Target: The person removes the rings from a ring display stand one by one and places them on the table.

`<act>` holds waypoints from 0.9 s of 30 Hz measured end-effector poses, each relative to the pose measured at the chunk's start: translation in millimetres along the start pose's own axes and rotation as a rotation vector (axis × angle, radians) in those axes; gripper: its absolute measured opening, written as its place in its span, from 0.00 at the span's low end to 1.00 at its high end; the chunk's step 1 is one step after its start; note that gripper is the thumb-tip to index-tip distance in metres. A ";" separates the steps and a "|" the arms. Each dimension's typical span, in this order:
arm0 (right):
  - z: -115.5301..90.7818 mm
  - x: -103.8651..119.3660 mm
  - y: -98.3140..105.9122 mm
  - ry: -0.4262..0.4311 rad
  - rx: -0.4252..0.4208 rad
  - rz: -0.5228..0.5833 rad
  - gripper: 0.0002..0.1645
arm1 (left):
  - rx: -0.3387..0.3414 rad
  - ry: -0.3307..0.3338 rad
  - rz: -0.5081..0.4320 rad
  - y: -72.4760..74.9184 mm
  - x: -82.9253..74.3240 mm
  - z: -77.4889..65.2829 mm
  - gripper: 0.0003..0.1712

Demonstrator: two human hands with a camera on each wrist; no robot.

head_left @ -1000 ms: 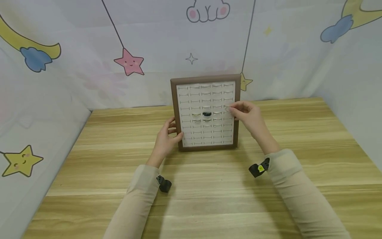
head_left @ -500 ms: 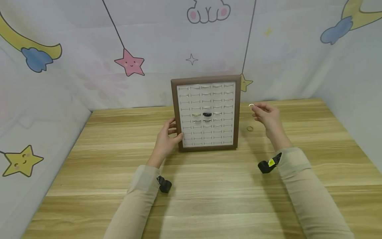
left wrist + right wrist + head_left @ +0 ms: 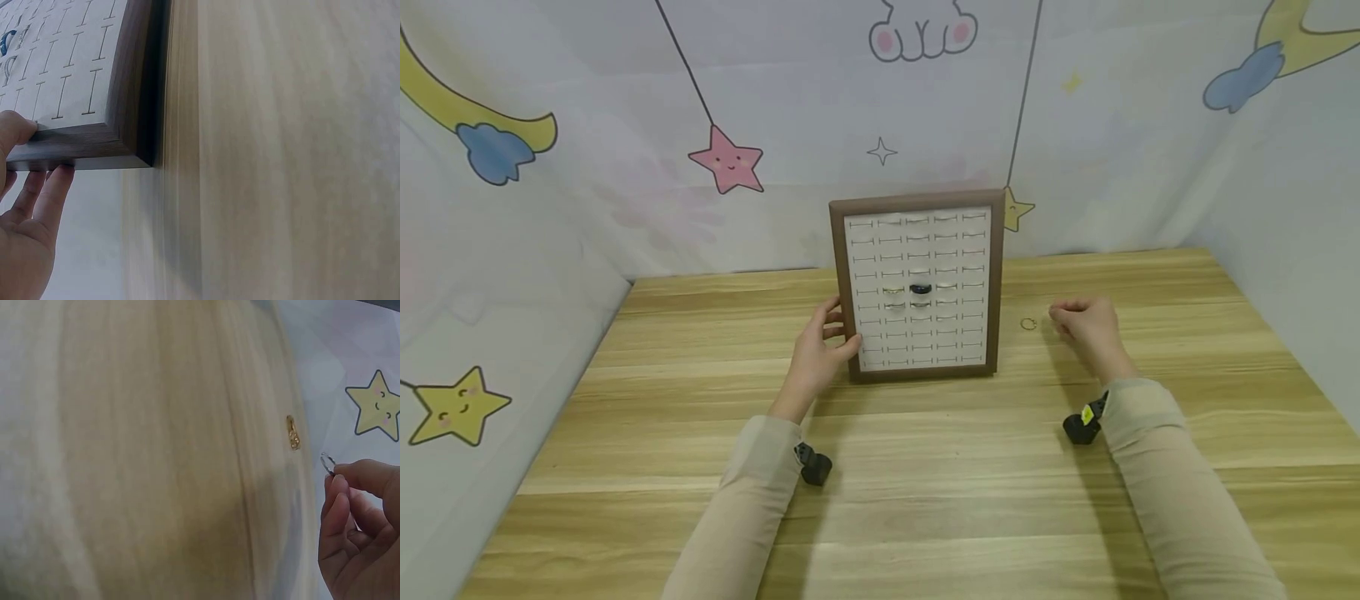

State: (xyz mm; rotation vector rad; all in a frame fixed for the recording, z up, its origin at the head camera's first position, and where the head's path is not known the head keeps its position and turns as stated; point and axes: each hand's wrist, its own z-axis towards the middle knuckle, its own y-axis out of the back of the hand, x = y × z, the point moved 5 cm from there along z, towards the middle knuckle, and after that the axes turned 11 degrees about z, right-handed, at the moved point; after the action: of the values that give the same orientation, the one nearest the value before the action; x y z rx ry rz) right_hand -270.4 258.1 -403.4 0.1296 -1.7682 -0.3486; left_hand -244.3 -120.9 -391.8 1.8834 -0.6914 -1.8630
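A ring display board (image 3: 956, 333) with a brown frame and a white slotted face stands upright on the table. My left hand (image 3: 815, 354) grips its left edge, thumb in front and fingers behind. Several rings sit in the middle slots, among them a thick black ring (image 3: 920, 288) and a gold ring (image 3: 892, 290). To the right of the board is my right hand (image 3: 1092, 332). Between thumb and forefinger it pinches a thin silver ring (image 3: 327, 464), plain in the right wrist view. A second gold ring (image 3: 1028, 323) lies on the table between board and right hand.
The wood-grain table (image 3: 895, 517) meets a pale cloth backdrop (image 3: 805, 167) printed with stars and moons behind the board. White walls of cloth rise on both sides. Each wrist carries a small black camera (image 3: 815, 467).
My right hand has drawn away from the board's right side, out to the right and then down near the gold ring on the table. The left hand and board have stayed put.
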 end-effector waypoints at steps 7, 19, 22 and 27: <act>2.8 -7.5 0.2 -0.022 0.021 -0.069 0.21 | -0.001 -0.007 -0.004 -0.4 0.8 0.6 0.40; 5.0 -8.7 -1.8 -0.043 0.002 -0.196 0.19 | -0.003 -0.010 -0.004 0.1 0.1 -0.2 0.40; 5.4 -7.6 -1.7 -0.039 -0.011 -0.223 0.19 | -0.002 -0.012 -0.008 0.0 -0.3 -0.3 0.40; 2.8 -3.4 -3.0 -0.031 -0.024 -0.257 0.20 | -0.002 -0.010 -0.004 0.1 -0.7 -0.5 0.40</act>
State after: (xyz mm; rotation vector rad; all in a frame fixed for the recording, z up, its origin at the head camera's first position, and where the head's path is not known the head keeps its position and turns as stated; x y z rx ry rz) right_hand -272.7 256.6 -408.0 0.3376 -1.7809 -0.5590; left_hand -243.9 -120.6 -391.2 1.8761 -0.6891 -1.8766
